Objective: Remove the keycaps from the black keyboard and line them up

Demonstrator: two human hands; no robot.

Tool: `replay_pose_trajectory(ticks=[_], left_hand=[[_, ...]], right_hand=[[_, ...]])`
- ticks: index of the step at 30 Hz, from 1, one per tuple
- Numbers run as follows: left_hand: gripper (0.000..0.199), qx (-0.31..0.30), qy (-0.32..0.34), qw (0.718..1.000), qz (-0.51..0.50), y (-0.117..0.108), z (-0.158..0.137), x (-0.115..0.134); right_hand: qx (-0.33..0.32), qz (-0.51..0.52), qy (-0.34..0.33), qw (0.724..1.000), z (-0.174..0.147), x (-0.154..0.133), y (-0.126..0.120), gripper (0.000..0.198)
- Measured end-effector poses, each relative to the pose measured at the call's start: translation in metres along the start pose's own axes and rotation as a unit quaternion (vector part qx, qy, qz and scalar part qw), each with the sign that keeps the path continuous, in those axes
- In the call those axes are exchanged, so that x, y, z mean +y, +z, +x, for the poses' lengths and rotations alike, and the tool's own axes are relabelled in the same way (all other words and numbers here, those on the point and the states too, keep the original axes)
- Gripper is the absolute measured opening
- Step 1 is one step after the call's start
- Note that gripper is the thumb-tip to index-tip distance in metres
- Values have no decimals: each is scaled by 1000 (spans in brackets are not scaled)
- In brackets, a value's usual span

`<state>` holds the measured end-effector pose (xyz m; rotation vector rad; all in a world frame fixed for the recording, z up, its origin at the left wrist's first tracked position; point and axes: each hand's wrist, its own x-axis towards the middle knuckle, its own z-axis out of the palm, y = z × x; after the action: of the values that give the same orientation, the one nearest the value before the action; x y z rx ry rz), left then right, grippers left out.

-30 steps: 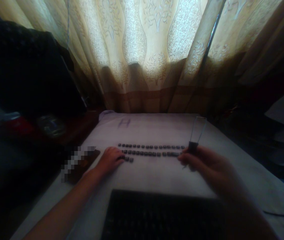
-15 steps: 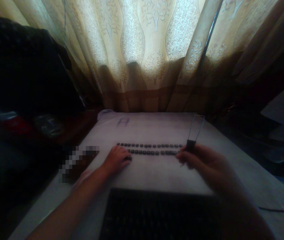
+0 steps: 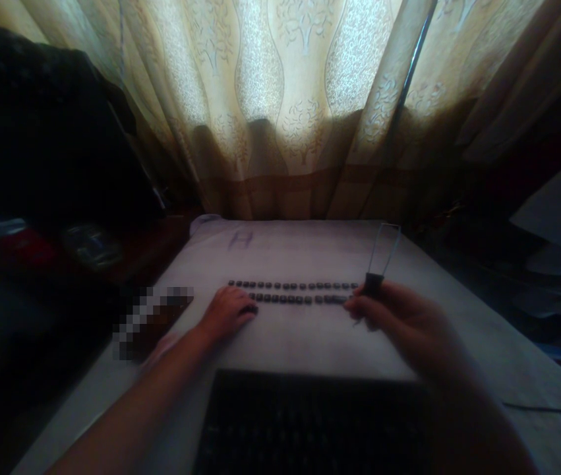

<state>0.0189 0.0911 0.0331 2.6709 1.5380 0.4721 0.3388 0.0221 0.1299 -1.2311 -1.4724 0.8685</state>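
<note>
Two rows of small black keycaps lie across the white-covered table, an upper row (image 3: 294, 285) and a lower row (image 3: 280, 299). At the left end of the lower row, my left hand (image 3: 227, 313) rests on the cloth, its fingers closed about a dark keycap (image 3: 251, 309). My right hand (image 3: 399, 313) grips a wire keycap puller by its black handle (image 3: 373, 284), the thin wire loop (image 3: 383, 251) pointing up and away. That hand is beside the right end of the rows, near a longer keycap (image 3: 338, 299). A dark keyboard (image 3: 310, 422) lies close to me, its details lost in shadow.
A patterned curtain (image 3: 302, 132) hangs behind the table. Left of me are a large dark covered object (image 3: 47, 132) and a brown item (image 3: 156, 323), partly pixelated. A cable (image 3: 550, 410) runs along the right. The cloth (image 3: 304, 247) bears a drawn mark.
The whole view has shifted slightly. My left fingers have drawn a little closer over the keycap at the lower row's left end. My right hand still holds the keycap puller in much the same place.
</note>
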Motion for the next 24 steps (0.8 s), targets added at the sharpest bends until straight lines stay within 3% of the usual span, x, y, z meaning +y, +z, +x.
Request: replay_pose_trajectory(ticks=[6, 9, 13, 16, 20, 24], left_hand=[[19, 61, -31, 997, -43, -9, -16, -4], [17, 115, -70, 988, -70, -14, -39, -2], [32, 173, -141, 969, -106, -11, -79, 19], [34, 187, -184, 954, -142, -3, -101, 43], [36, 196, -271, 908, -253, 5, -115, 64], [40, 186, -279, 896, -292, 7, -117, 69]], right_hand=[[-2, -6, -8, 1000, 1, 1, -2, 22], [31, 8, -3, 999, -1, -2, -1, 23], [86, 16, 1, 996, -5, -9, 3, 18], [92, 23, 0, 995, -7, -14, 6, 18], [66, 55, -8, 996, -9, -20, 10, 21], [53, 75, -18, 996, -13, -25, 21, 22]])
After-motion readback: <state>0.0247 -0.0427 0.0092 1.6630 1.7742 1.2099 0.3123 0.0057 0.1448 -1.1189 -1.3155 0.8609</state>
